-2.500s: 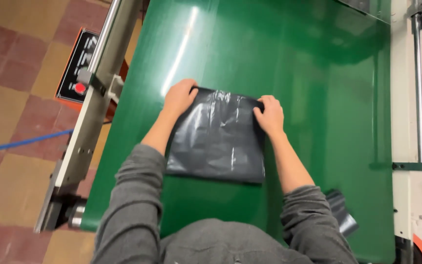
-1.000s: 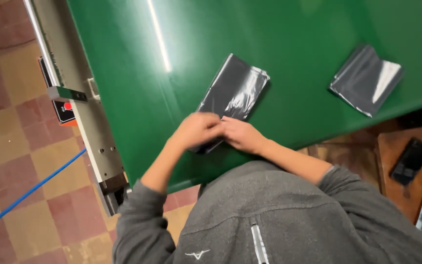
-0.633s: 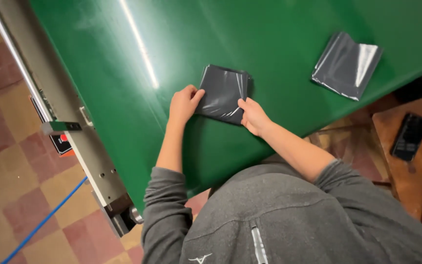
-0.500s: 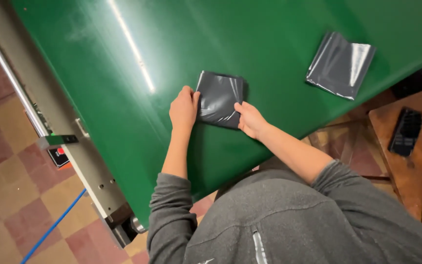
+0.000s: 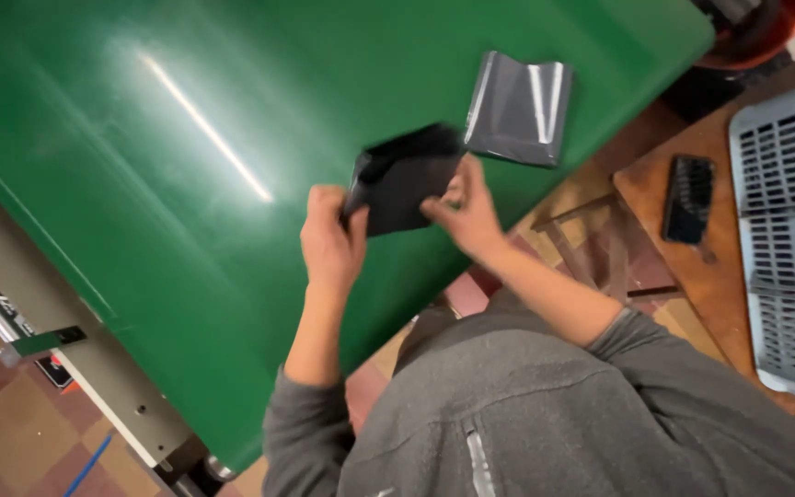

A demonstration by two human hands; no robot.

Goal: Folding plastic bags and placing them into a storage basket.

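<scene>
A folded black plastic package (image 5: 405,179) is held mid-scene. A flat grey one (image 5: 519,108) is laid just right, farther off.

The light is bright and comes from above, and it makes a long white glare stripe on the shiny green belt (image 5: 186,156). The folded black bag (image 5: 407,179) is blurred by motion, and the grey bag (image 5: 519,108) reflects pale streaks.

1. A broad, glossy green conveyor belt (image 5: 158,184) with a grey metal side rail (image 5: 57,322) carries the work.
2. One flat, folded dark grey plastic bag (image 5: 519,109) lies directly on the belt near its edge.
3. A brown wooden side table (image 5: 692,258) bears a black phone-like device (image 5: 687,200) and a grey slotted plastic crate (image 5: 789,230).
</scene>
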